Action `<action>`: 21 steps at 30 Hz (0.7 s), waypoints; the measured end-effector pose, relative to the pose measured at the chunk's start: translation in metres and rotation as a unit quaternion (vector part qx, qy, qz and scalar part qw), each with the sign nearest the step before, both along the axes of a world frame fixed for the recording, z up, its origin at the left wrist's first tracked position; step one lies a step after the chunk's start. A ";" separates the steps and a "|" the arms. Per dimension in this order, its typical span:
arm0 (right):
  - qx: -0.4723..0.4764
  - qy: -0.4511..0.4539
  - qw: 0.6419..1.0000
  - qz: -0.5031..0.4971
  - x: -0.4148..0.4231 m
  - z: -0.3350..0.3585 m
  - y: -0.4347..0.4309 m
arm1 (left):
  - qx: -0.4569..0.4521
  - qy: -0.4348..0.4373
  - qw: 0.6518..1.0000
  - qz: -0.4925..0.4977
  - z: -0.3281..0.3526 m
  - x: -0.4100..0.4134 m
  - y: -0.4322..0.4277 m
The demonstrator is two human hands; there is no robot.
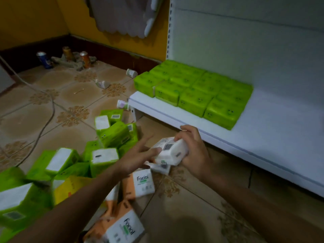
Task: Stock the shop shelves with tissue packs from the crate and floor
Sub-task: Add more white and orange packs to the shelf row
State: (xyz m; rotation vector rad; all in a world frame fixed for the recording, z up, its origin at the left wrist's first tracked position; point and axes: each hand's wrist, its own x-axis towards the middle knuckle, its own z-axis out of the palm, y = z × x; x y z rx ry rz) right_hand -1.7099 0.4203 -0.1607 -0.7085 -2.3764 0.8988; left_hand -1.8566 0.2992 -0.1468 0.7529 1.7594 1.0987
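Note:
My right hand point(194, 153) grips a white tissue pack point(171, 151) with a barcode label, held just above the floor in front of the low white shelf point(263, 135). The straight fingers of my left hand point(138, 157) touch the pack's left end. Several green tissue packs point(196, 90) lie in rows on the shelf's left part. On the floor to the left is a loose heap of green packs point(105, 148). Orange-and-white "Facial" packs point(140, 184) lie under my left forearm. A yellow pack point(70, 188) sits among them.
A cable point(47, 120) runs across the tiled floor at the left. Three cans point(68, 57) and debris stand by the dark skirting in the far corner. Small bottles point(122, 104) lie near the shelf's left end. Cloth point(126, 16) hangs on the yellow wall.

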 end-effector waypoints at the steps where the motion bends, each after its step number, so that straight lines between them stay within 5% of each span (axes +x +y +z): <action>1: 0.019 0.018 1.000 -0.013 0.010 0.005 0.008 | 0.014 -0.011 1.000 -0.014 0.009 0.007 0.013; 8: -0.003 0.053 0.993 -0.103 0.102 0.038 0.062 | 0.099 0.057 0.991 -0.066 0.055 0.071 0.082; 14: -0.277 0.191 0.918 -0.211 0.182 0.049 0.102 | 0.114 0.248 0.958 -0.090 0.064 0.153 0.141; 21: -0.174 0.204 0.941 -0.209 0.300 0.041 0.142 | 0.126 0.207 0.966 -0.084 0.048 0.282 0.218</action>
